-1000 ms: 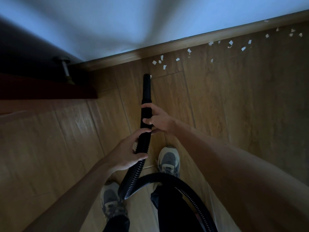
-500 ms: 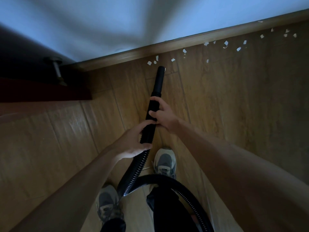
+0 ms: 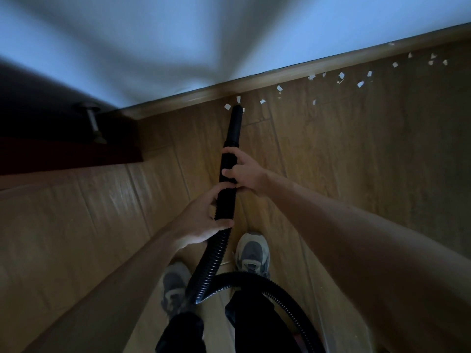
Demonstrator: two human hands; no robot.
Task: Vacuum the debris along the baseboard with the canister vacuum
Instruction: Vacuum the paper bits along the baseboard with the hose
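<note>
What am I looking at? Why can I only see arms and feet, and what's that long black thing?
The camera sits on a person's head and looks down, so you see only their arms and shoes. The long black thing is a vacuum cleaner's tube. The right hand grips the tube, and the left hand grips the ribbed hose behind it. On the wooden floor, beside the baseboard, lie little white scraps. The tube's tip is right among the nearest scraps.

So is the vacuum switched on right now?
Cannot tell. No switch or light shows. The nozzle on the hose points at white paper scraps by the baseboard.
</note>
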